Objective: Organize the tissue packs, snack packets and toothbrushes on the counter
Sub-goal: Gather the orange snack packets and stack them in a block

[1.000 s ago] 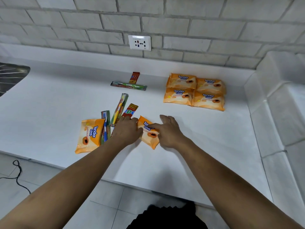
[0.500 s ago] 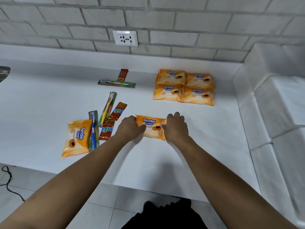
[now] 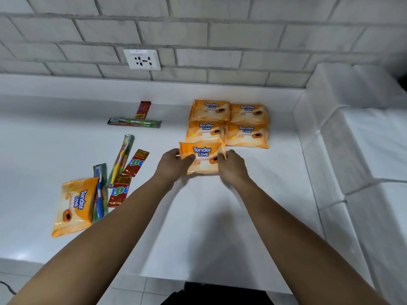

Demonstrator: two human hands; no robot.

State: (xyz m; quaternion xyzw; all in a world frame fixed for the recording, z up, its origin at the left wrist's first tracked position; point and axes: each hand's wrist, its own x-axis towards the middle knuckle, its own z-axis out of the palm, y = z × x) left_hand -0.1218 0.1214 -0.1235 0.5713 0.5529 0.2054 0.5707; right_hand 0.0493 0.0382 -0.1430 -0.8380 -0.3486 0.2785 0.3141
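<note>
An orange Tender Love tissue pack (image 3: 201,156) is held by both hands: my left hand (image 3: 174,165) grips its left end, my right hand (image 3: 231,166) its right end. It sits just in front of a block of several tissue packs (image 3: 229,124) laid in two rows. Another tissue pack (image 3: 73,205) lies at the front left. Beside it are a blue toothbrush (image 3: 100,194), a yellow toothbrush (image 3: 121,159) and two red snack packets (image 3: 135,162), (image 3: 119,192). Farther back lie a green toothbrush (image 3: 134,122) and a red snack packet (image 3: 142,110).
The white counter (image 3: 209,216) ends in a front edge near me, with floor tiles below. A raised white ledge (image 3: 352,150) bounds the right side. A brick wall with a socket (image 3: 142,59) stands behind.
Both hands have turned the tissue pack straight and carried it away from me, up to the front of the block of packs.
</note>
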